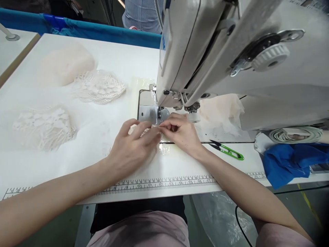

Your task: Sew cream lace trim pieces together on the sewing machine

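In front of the sewing machine's presser foot (159, 112), both my hands meet over a piece of white lace (132, 129). My left hand (135, 145) comes from the left with its fingers bent down onto the lace, which it partly covers. Thumb and index finger of my right hand (182, 132) are pinched together at the lace's edge, close beside the left fingertips. The metal needle plate (148, 111) lies just beyond the fingers. Sheer white fabric (87, 140) spreads over the table to the left of my left hand.
Lace-edged pieces (100, 87) and another lace bundle (48, 127) lie on the left. Green thread snips (227, 151) rest right of my right hand, near a blue cloth (290, 163) and a coiled tape (295, 134). The machine head (185, 51) overhangs the work. A printed ruler (159, 184) runs along the front edge.
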Demonstrator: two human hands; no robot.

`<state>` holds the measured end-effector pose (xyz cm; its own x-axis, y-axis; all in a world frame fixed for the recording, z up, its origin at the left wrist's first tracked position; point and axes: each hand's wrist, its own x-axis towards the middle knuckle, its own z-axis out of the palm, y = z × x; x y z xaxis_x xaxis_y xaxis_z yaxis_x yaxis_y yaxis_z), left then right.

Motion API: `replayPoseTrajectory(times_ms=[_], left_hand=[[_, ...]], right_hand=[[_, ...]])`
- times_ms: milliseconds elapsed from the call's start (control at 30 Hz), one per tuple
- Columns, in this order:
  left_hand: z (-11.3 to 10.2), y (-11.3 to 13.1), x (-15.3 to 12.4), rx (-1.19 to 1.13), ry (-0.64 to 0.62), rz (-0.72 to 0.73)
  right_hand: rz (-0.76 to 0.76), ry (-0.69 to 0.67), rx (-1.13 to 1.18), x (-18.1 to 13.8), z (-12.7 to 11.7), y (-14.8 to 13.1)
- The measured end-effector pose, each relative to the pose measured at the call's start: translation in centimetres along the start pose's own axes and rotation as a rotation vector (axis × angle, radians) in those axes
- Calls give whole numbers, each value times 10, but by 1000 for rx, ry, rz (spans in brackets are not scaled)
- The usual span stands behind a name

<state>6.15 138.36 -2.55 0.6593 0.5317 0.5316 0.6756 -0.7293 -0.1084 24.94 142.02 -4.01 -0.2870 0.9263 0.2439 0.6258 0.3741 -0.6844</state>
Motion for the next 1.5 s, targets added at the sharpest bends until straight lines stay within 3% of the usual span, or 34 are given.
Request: replayPoseTrajectory(times_ms=[200, 300, 500, 633, 900, 1133, 1500], left_hand=[[-5, 10, -5, 58, -109, 42], [-4, 6, -5, 10, -130, 20], [6, -9, 3, -73, -121, -15], [11, -15, 6, -52, -126, -12], [8, -12, 3, 21, -153, -33], [12, -13, 5, -73, -142, -108], [14, -14, 8, -32, -117, -100]], right_hand=[[76, 64, 36, 3, -2, 6], [72, 106, -59, 1, -10, 10], [-192, 125, -570, -9, -22, 6], [-344, 130, -759, -14, -23, 2], [-427, -9, -780, -19, -19, -2], [-428, 8, -851, -19, -17, -1], [-374, -27, -849, -16, -15, 0]])
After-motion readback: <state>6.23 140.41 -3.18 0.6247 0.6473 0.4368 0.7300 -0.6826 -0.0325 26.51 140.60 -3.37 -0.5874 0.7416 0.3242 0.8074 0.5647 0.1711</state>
